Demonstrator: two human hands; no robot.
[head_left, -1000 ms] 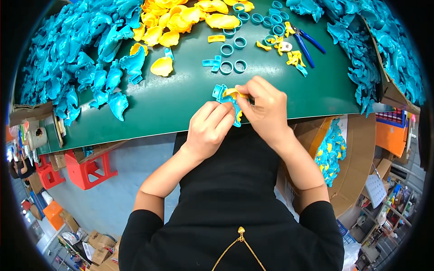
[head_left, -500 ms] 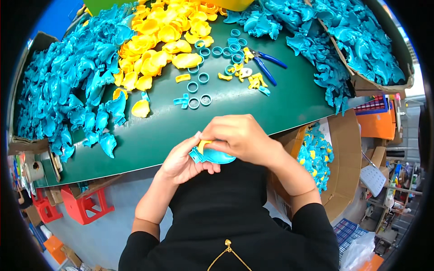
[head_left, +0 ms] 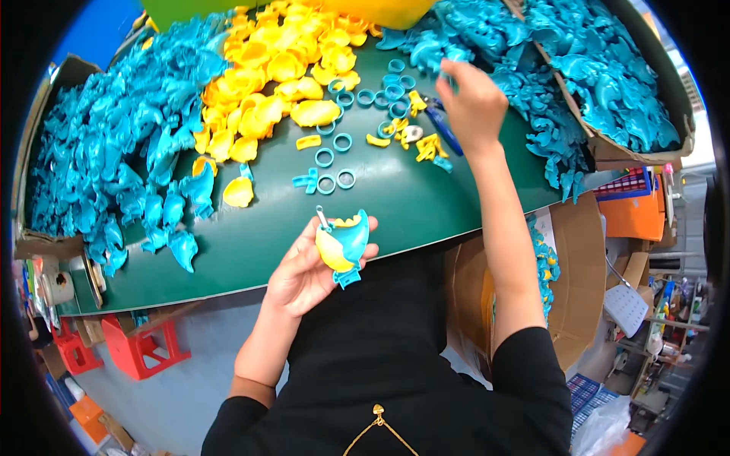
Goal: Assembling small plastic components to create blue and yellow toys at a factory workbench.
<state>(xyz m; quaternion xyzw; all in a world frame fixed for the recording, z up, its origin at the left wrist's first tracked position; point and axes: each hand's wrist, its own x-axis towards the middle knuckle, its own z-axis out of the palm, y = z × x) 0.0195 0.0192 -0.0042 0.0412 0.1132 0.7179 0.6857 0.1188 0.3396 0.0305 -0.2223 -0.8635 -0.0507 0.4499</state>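
Observation:
My left hand [head_left: 303,275] is closed around a teal and yellow plastic shell piece [head_left: 351,242], shaped like a small bird's head, above the table's near edge. A short pale rod with a ringed end [head_left: 323,219] sticks up beside the thumb. My right hand [head_left: 479,112] is stretched far out over the table, thumb and forefinger apart, with nothing visible between them. Beneath it lie blue-handled pliers [head_left: 442,129], partly covered. The teal part pile [head_left: 430,49] is just beyond its fingertips.
Teal shells [head_left: 114,144] are heaped at left, yellow shells [head_left: 262,114] in the middle. Teal rings [head_left: 325,157] and yellow bits [head_left: 430,147] lie scattered on the green table [head_left: 258,258]. A cardboard box of teal parts [head_left: 677,129] stands at right; another open carton [head_left: 582,266] sits below.
My right hand has left the piece and reached out to the far right, over the pliers. In my left hand the piece is turned, now showing a yellow part on teal.

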